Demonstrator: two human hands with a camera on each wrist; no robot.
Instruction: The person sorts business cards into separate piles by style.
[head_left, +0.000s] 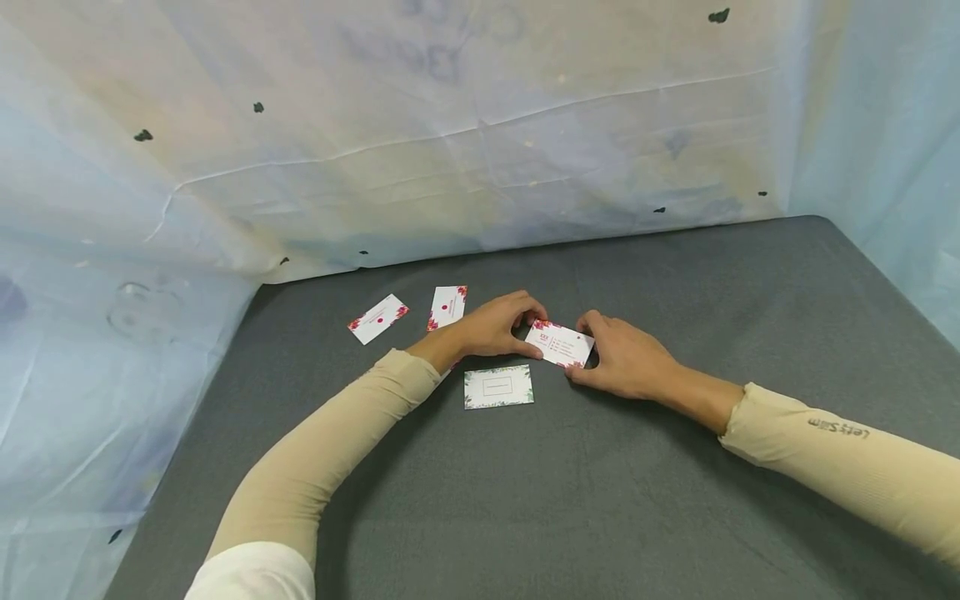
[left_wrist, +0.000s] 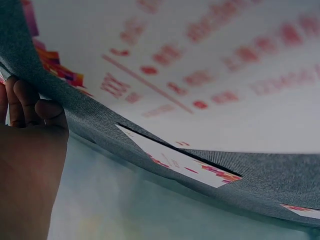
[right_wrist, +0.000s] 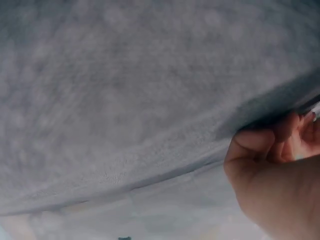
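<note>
Both hands were on one white card with red corners [head_left: 559,345], held at the middle of the grey surface [head_left: 675,500]. The left hand [head_left: 491,327] pinched its left edge between thumb and curled fingers; the right hand [head_left: 626,360] gripped its right end in the same way. The card sat tilted, and whether it was lifted or resting on the surface could not be told.

Just in front of the left hand lay a card with a green-leaf border [head_left: 498,387], flat and apart from the held one. Two further red-cornered cards lay beyond the left wrist: one nearest the hand [head_left: 447,307], partly hidden by it, and one farther left [head_left: 378,318], apart from its neighbour.

In my judgement, the sorting or placing of cards was part done: three cards lay set out on the surface and the fourth was in hand, not yet put down. No stack of remaining cards showed in any view.
</note>
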